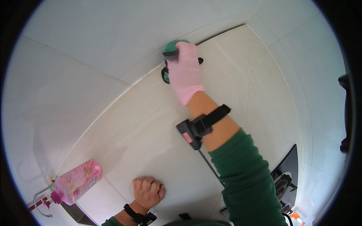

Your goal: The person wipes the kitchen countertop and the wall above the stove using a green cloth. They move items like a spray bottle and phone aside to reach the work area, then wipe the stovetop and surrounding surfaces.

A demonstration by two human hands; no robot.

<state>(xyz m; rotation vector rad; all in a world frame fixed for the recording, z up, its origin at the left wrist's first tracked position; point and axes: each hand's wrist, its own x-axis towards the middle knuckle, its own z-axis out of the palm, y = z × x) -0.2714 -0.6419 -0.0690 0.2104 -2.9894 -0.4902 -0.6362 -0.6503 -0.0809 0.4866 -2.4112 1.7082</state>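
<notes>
My right hand (185,67), in a pink glove, is closed over a green and black handled tool (173,49). The tool lies against the base of the pale tiled wall, at the back edge of the beige counter (223,70); its working side is hidden. More black and green parts show on both sides of the glove. My bare left hand (148,192) rests as a fist near the lower middle, with no object visible in it. A pink pump bottle (78,181) is to its left.
A metal faucet (41,197) stands at the lower left beside the bottle. A black gas stove (287,172) is at the lower right, with an orange and white item (297,218) near it. Tiled walls (70,62) meet the counter at the back and right.
</notes>
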